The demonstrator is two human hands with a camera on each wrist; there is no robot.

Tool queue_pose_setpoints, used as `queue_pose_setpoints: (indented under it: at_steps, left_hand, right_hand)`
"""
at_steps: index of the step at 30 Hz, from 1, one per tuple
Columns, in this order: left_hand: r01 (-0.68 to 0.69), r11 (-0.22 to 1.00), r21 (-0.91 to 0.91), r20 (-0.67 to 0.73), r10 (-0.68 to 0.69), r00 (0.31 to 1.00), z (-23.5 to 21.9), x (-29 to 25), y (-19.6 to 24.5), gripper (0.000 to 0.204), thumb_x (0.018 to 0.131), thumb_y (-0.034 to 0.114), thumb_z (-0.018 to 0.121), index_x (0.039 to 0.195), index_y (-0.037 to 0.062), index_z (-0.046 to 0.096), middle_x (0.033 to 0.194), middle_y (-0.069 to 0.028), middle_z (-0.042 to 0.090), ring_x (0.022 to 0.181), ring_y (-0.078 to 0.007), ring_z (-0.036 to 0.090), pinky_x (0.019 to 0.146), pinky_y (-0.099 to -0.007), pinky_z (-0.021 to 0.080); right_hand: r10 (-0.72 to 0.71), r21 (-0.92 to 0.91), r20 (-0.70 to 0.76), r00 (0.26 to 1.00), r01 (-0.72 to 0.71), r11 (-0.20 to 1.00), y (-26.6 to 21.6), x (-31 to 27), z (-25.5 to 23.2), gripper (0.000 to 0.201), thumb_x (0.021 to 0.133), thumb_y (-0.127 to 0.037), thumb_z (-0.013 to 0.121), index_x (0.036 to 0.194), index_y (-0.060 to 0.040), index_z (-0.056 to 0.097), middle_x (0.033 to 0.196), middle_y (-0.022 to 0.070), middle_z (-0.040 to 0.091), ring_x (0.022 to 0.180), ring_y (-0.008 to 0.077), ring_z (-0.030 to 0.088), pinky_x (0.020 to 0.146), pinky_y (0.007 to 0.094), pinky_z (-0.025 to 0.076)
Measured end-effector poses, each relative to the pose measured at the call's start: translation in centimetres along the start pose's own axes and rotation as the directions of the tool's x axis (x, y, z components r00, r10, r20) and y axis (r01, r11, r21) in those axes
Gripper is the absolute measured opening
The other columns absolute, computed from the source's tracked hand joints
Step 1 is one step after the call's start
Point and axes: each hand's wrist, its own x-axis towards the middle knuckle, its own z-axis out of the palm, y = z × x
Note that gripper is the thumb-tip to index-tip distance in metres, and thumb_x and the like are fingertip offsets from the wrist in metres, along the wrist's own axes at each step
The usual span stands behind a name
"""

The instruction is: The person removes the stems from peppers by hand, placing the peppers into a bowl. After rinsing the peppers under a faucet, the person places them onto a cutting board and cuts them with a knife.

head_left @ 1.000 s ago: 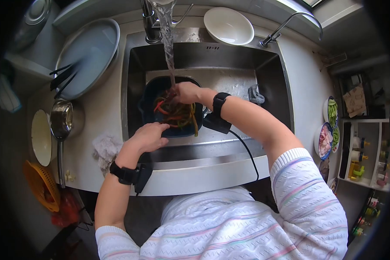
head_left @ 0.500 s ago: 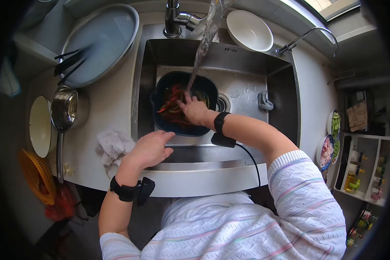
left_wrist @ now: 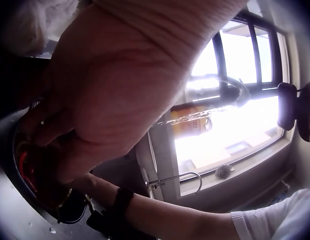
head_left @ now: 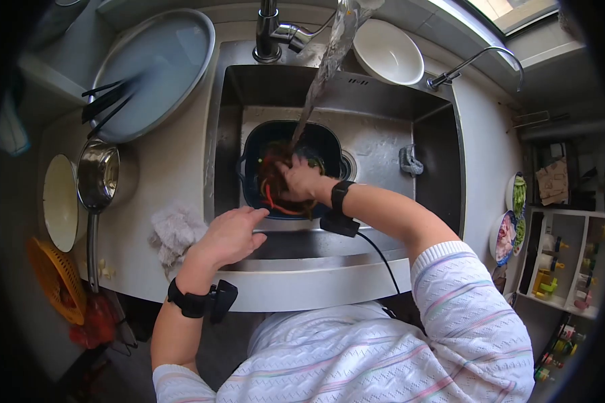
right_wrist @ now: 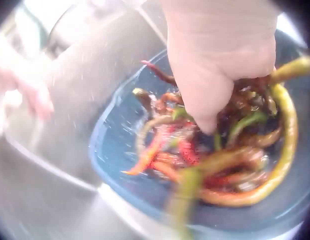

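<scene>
A dark blue basin stands in the sink under running water. Long red, green and yellowish chili peppers lie wet inside it. My right hand reaches down among them, fingers spread in the head view; in the right wrist view the thumb points down and the other fingertips are hidden by peppers. My left hand hovers over the sink's front left edge, holding nothing. Its fingers extend toward the basin's near rim, thumb apart.
The tap rises behind the sink. A white bowl sits at the back, and a grey scrubber lies in the sink's right side. To the left are a large lidded pan, a saucepan and a crumpled cloth.
My right hand has shifted within the basin and spread its fingers, stirring the peppers about. My left fingertips have drawn back slightly from the basin's rim. The head view has swung a little.
</scene>
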Motion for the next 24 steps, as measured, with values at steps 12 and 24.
queue_pose_setpoints:
  at_steps: [12, 24]
  left_hand:
    - [-0.011, 0.999, -0.038, -0.004, 0.01, 1.0, -0.1, 0.0, 0.1, 0.043, 0.078, 0.017, 0.061, 0.117, 0.0032, 0.052, 0.107, -0.0168, 0.057, 0.102, -0.0339, 0.054, 0.087, -0.0402, 0.044]
    - [-0.011, 0.999, -0.041, -0.014, 0.011, 1.0, -0.2, -0.1, 0.1, 0.044, 0.078, 0.017, 0.06, 0.118, 0.0029, 0.052, 0.11, -0.0177, 0.057, 0.103, -0.0346, 0.053, 0.089, -0.0405, 0.043]
  right_hand:
    - [-0.184, 0.199, -0.257, 0.949, 0.238, 0.951, 3.1, 2.4, -0.7, 0.059, 0.071, -0.014, 0.067, 0.124, -0.0067, 0.041, 0.115, 0.0214, 0.052, 0.102, 0.0341, 0.056, 0.086, 0.0402, 0.047]
    - [-0.259, -0.219, -0.106, 0.96, 0.232, 0.948, 1.3, 0.9, 0.9, 0.047, 0.082, -0.009, 0.049, 0.128, -0.0113, 0.045, 0.137, 0.0069, 0.037, 0.117, 0.04, 0.043, 0.088, 0.0479, 0.046]
